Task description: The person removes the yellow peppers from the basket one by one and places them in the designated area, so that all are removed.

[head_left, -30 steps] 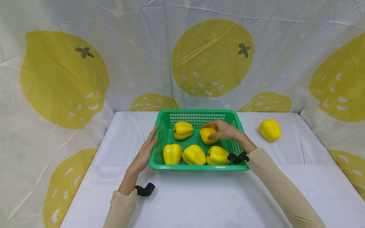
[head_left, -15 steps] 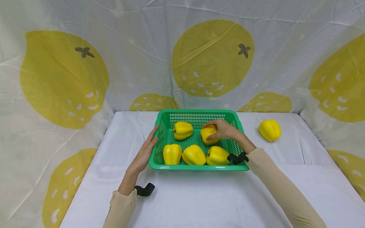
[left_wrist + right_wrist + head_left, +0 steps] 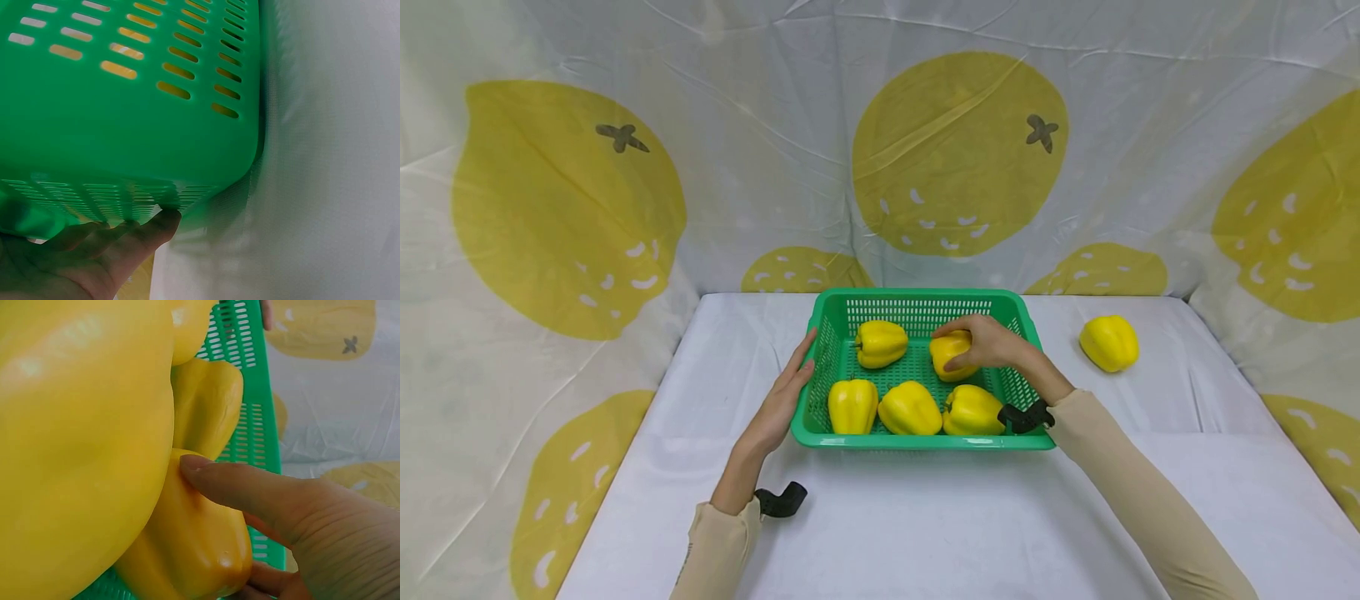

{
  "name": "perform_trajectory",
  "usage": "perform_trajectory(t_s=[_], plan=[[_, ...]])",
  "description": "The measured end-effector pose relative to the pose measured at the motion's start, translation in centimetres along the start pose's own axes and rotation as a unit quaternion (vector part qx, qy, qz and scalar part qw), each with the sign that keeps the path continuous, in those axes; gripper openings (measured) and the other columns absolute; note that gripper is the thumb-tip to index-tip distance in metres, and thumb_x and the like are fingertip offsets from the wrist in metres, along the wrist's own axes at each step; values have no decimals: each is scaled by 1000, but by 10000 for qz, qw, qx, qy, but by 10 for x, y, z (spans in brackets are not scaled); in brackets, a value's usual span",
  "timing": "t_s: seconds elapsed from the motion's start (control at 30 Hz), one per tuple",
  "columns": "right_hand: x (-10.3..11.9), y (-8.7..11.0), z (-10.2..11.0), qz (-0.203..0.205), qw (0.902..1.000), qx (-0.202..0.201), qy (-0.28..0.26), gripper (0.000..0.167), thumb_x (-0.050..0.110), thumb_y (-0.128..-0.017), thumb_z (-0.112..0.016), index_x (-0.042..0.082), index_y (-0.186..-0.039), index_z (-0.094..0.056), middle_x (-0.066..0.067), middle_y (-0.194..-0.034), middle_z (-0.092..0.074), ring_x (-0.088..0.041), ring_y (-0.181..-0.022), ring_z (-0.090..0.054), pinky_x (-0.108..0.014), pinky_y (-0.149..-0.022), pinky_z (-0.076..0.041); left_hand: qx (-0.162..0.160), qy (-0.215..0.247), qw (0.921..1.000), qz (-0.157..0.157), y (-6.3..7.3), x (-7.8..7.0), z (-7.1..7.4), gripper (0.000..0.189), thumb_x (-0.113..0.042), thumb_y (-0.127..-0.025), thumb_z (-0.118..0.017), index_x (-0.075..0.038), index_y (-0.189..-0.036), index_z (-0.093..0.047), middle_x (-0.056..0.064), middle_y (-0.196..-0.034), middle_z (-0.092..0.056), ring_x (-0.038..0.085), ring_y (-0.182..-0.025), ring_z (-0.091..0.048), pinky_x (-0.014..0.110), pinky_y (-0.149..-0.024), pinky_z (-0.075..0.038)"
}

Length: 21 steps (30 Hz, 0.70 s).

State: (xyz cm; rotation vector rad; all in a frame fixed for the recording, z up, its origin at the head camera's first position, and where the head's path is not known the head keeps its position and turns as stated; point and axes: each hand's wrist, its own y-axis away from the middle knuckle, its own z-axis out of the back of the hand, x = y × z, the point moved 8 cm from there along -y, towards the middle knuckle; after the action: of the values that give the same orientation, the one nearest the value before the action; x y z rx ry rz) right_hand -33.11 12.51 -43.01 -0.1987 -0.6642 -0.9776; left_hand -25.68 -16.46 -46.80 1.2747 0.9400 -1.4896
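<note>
A green slatted plastic basket [image 3: 925, 443] stands on the white cloth, holding several yellow bell peppers. My right hand [image 3: 990, 343] grips one bell pepper [image 3: 946, 357] at the basket's back right, thumb on its near side and fingers over the far side. In the right wrist view the thumb [image 3: 231, 484] presses on that pepper. My left hand [image 3: 781, 406] lies with straight fingers along the basket's left side. The left wrist view shows these fingers [image 3: 147, 237] touching the slatted wall from outside. Another pepper [image 3: 882, 343] lies at the back left inside the basket.
Three peppers line the basket's front: a left one [image 3: 853, 407], a middle one [image 3: 910, 408] and a right one [image 3: 972, 410], partly under the right wrist. A single pepper [image 3: 1109, 342] lies on the cloth to the right. A lemon-print curtain [image 3: 760, 167] hangs behind.
The pepper in my right hand has shifted slightly to the right within the basket. My left hand and the other peppers have stayed in place.
</note>
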Motion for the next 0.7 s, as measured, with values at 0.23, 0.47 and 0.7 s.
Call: perform_trajectory(t_s=[0.23,0.47,0.7], plan=[[0,0,0,34,9999,25,148,58,23,-89,-84,5,-141,-64,-19,-144,-62,-41,-133,-56,-57,-110,-47,3,8,10000,3,0,0,0,54,-40,-115,-26,-37,-167,-11,-3,-176,-3,29,-163,0,68,-127,-4],[0,1,2,-45,9997,-30,236,59,25,-88,-85,7,-140,-65,-19,-143,-63,-39,-129,-58,-54,-107,-50,-6,-4,10000,5,0,-1,-1,55,-39,-115,-26,-36,-167,-10,-3,-176,-2,29,-163,1,68,-127,-3],[1,2,4,3,9995,-61,318,59,25,-88,-85,5,-139,-65,-19,-142,-64,-38,-128,-60,-54,-106,-50,9,22,10000,17,0,-1,-1,55,-39,-115,-26,-35,-167,-10,-2,-176,-1,29,-163,1,67,-127,-4]])
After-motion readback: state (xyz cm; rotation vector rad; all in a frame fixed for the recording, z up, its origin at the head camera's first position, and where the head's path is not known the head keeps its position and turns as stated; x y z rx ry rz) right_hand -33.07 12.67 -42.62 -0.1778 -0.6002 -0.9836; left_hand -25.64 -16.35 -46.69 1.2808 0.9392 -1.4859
